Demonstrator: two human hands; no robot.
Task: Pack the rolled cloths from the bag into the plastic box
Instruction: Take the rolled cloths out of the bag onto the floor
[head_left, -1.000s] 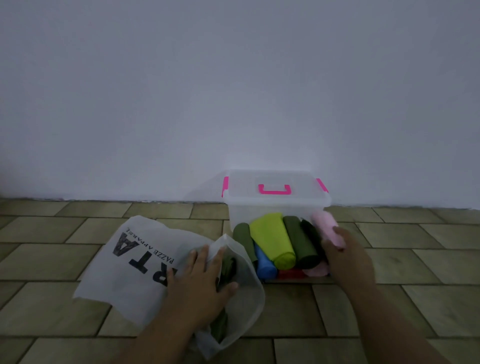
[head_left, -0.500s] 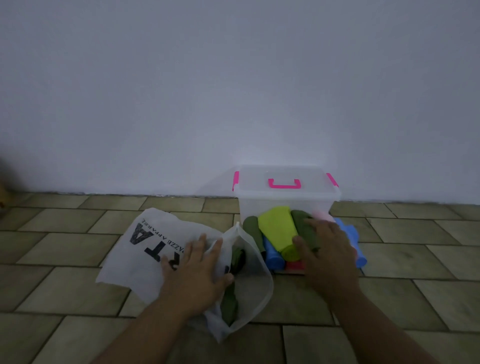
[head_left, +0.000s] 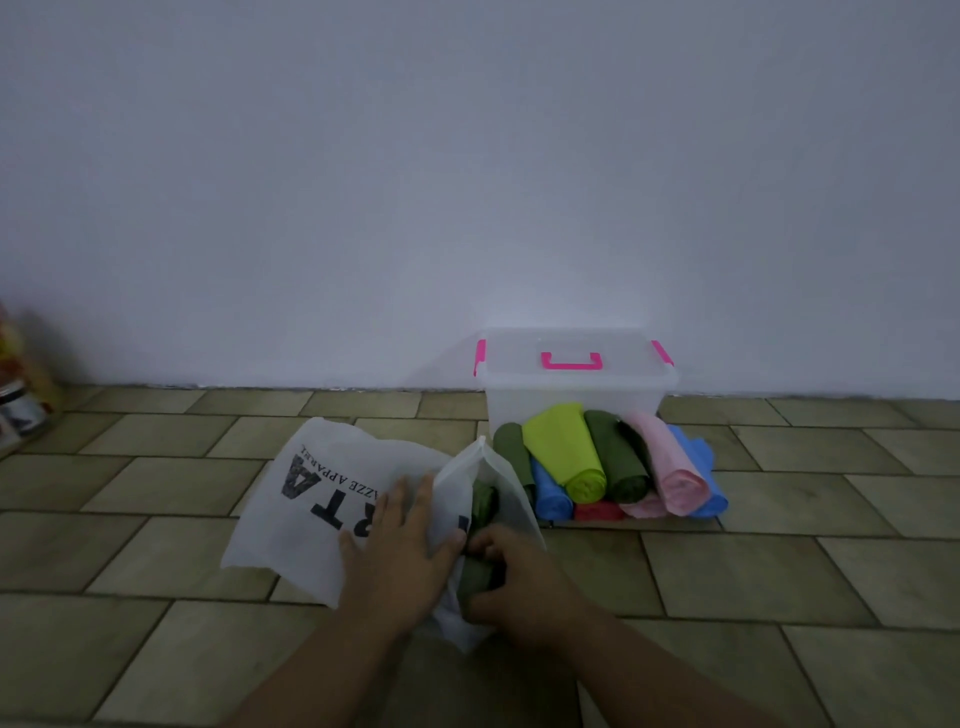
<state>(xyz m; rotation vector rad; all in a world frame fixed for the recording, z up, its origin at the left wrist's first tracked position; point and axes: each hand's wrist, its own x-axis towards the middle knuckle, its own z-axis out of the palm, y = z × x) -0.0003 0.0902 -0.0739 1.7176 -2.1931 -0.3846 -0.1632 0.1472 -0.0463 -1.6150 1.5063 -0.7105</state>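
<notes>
A white bag (head_left: 311, 499) with black lettering lies flat on the tiled floor, its mouth facing right. My left hand (head_left: 400, 551) presses flat on the bag near the mouth, fingers spread. My right hand (head_left: 519, 577) reaches into the mouth and closes around a dark green rolled cloth (head_left: 475, 577). Another green roll (head_left: 483, 501) shows deeper inside. The clear plastic box (head_left: 574, 395) with pink clasps stands against the wall, lid closed. Several rolled cloths (head_left: 608, 462) in green, lime, blue, pink and red are piled in front of it.
The white wall runs close behind the box. A blurred colourful container (head_left: 21, 384) stands at the far left edge by the wall. Tiled floor (head_left: 779, 571) stretches to the right of and in front of the bag.
My right hand has left the pile of rolls by the box and moved left into the bag's mouth, closing on a green roll. The left hand stays on the bag.
</notes>
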